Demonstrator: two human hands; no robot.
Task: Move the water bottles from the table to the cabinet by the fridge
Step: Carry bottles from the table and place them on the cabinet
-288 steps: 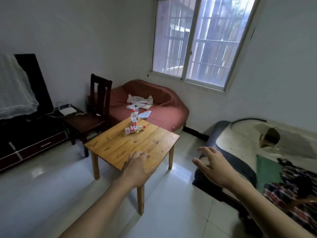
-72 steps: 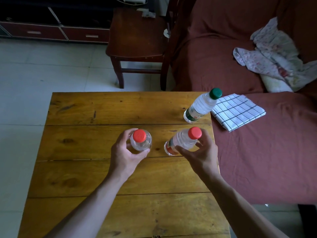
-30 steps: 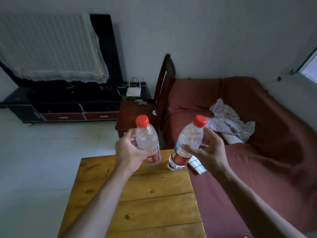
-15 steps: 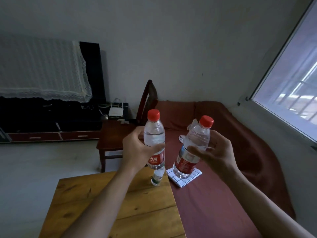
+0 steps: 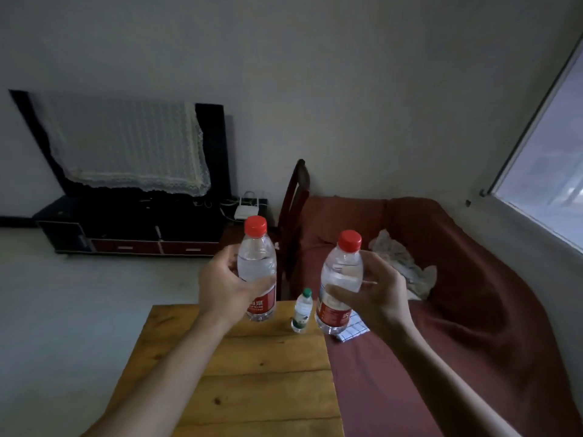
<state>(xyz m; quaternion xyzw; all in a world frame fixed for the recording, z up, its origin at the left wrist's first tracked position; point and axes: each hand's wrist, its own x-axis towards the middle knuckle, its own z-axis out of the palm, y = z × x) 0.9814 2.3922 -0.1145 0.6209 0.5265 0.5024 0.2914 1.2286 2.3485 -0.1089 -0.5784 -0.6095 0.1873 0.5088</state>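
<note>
With two red-capped water bottles already lifted clear of the surface (image 5: 252, 367), the carrying step looks to be in hand. One red-capped bottle (image 5: 257, 266) is upright in the left hand (image 5: 225, 287), whose fingers and thumb are curled round its middle, just above the red label. A second red-capped bottle (image 5: 342, 279), tilted slightly to the left, is in the right hand (image 5: 375, 298), gripped round its body with the thumb across the front. Between the two, lower and farther off, a small green-capped bottle (image 5: 302, 310) stands untouched near the far right corner of the wooden surface. Just right of it a checked cloth (image 5: 351, 326) lies on the red-covered sofa (image 5: 473, 310), with a crumpled pale cloth (image 5: 400, 263) farther back. A dark wooden chair (image 5: 293, 216) stands beyond, and a low dark stand (image 5: 142, 225) with a lace-draped screen (image 5: 126, 146) sits at far left. Neither fridge nor cabinet is in view, so the next move probably calls for turning away to find them while holding both bottles firmly; the green-capped one would need a return trip.
</note>
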